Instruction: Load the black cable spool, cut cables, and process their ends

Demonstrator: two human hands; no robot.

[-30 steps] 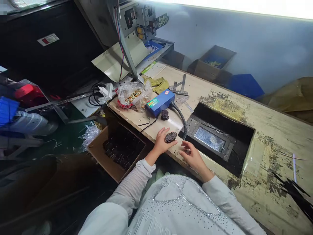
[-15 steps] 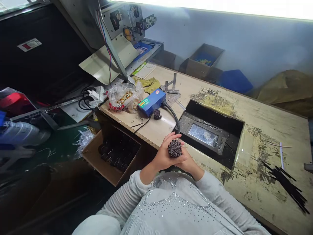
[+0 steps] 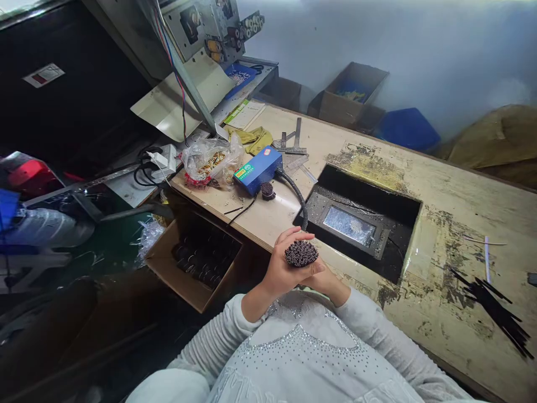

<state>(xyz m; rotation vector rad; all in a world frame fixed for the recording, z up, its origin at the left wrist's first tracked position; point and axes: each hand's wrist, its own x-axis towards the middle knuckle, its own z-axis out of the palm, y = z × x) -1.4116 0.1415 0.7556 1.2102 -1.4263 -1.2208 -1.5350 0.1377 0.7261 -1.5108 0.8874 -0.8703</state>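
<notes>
A tight bundle of thin dark wires or tubes (image 3: 301, 254) stands between my hands, its many round ends facing up toward me. My left hand (image 3: 280, 264) curves around the bundle, fingers along the far side and thumb across the near side. Pressed close on the right and lower down is my right hand (image 3: 329, 281). Most of its fingers are hidden behind the left hand and the bundle. Both hands are over the front edge of the workbench (image 3: 268, 224), close to my body.
A recess (image 3: 361, 263) with a metal bath (image 3: 349, 226) lies right of my hands. Beyond stand a blue box (image 3: 258, 170) with a black hose, a small dark bundle (image 3: 267, 191) and a plastic bag (image 3: 212, 159). Loose black strips (image 3: 495, 313) lie right; a carton (image 3: 188, 257) sits lower left.
The bundle's top has tilted, so its end face looks wider and flatter. Both hands remain around it in nearly the same place. The camera view has shifted slightly.
</notes>
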